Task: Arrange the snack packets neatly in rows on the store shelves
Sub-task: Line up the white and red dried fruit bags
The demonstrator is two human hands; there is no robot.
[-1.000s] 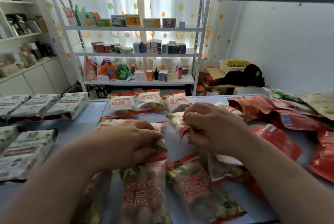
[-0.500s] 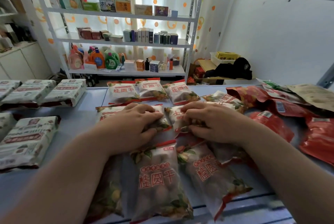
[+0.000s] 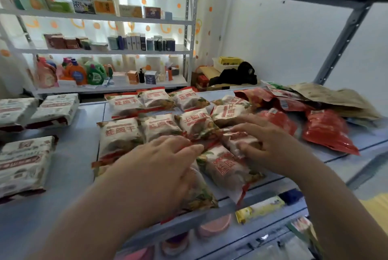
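Note:
Several white snack packets with red lettering point(image 3: 119, 131) lie in rows on the blue-grey shelf point(image 3: 73, 154); three form the back row point(image 3: 155, 98). My left hand point(image 3: 159, 165) lies flat, palm down, on a front-row packet point(image 3: 199, 192) and hides most of it. My right hand point(image 3: 258, 136) has its fingers curled on a small packet point(image 3: 239, 142) that lies crooked between the middle row and another front packet point(image 3: 226, 167). The packet by my right fingertips point(image 3: 197, 121) is turned upside down.
Red packets point(image 3: 327, 131) and brown ones point(image 3: 336, 98) are heaped at the right. Flat white packs point(image 3: 23, 163) lie at the left. A grey shelf post point(image 3: 344, 39) rises at the right. A lower shelf point(image 3: 258, 209) holds other goods. Stocked white racks point(image 3: 117, 49) stand behind.
Both hands have drawn back toward the shelf's front edge. The right hand has brought its packet down from mid-air onto the shelf. My view has pulled back and now shows the lower shelf.

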